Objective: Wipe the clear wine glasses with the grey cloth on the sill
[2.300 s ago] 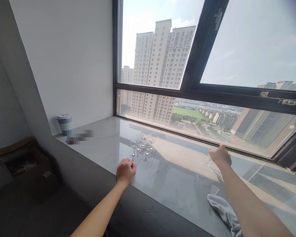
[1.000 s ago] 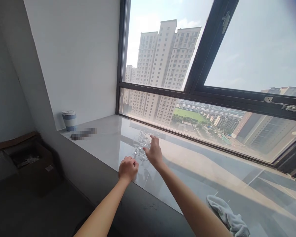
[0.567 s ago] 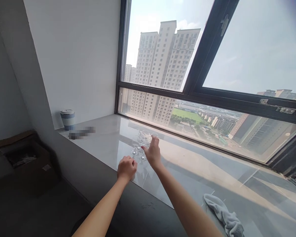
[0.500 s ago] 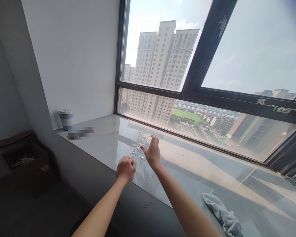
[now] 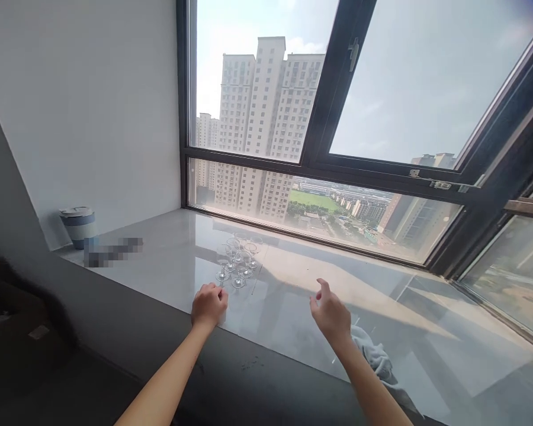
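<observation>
A bunch of clear glasses (image 5: 238,260) stands just past your left hand (image 5: 209,305)

Closest to you, a gray cloth (image 5: 373,354) lies crumpled by your right wrist, partly behind your arm. Your right hand (image 5: 331,315) is above the shiny surface (image 5: 288,307). Its thumb and pointing finger are a bit apart, with nothing between them. Your left hand is curled up like a fist at the near edge; I can't tell if anything is inside it. A little past it, the glasses stand upright on their thin stems, all close together. I can't tell which ones touch. Off to the left by the wall is a blue and white cup (image 5: 78,228), with something too blurry to name beside it. Farther back is the big window (image 5: 253,157), and tall buildings (image 5: 266,112) are outside.
</observation>
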### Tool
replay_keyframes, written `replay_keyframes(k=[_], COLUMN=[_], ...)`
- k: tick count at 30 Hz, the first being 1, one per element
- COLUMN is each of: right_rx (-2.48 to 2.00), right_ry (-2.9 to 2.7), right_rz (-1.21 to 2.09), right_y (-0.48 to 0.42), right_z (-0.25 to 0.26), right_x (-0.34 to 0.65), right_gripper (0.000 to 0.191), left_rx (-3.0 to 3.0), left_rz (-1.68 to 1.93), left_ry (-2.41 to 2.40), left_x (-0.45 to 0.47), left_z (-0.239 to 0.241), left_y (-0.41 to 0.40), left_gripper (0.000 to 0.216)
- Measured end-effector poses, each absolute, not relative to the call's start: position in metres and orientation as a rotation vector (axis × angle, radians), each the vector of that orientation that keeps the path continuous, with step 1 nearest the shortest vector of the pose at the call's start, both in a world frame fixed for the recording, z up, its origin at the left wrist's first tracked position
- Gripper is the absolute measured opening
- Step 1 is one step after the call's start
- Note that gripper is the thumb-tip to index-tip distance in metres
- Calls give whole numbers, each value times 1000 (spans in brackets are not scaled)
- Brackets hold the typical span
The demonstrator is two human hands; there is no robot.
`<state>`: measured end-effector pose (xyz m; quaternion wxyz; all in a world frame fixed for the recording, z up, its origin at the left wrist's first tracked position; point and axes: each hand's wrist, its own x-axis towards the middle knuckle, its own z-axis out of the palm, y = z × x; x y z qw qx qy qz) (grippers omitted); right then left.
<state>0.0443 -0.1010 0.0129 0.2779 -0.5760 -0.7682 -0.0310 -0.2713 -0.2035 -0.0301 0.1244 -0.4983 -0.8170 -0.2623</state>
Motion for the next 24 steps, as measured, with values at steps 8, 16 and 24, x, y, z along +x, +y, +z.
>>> replay_keyframes(k=[8,16,24], right_rx=[-2215,-2190,-1918], right_ry=[-1943,-1866,-1946], right_rz=[-67,-87,94], right_y=[-149,-152,-124], right_z=[10,-8,-26], right_x=[146,134,129], right_gripper=[56,55,62], left_rx=[-1485,-1486,-1480], left_rz=[-729,-693,-655], left_ry=[-2364,-2329,-2354], left_x=[-275,-277,-277], left_z=[-30,-31,-31], left_y=[-203,-201,-200], left_gripper=[34,32,32])
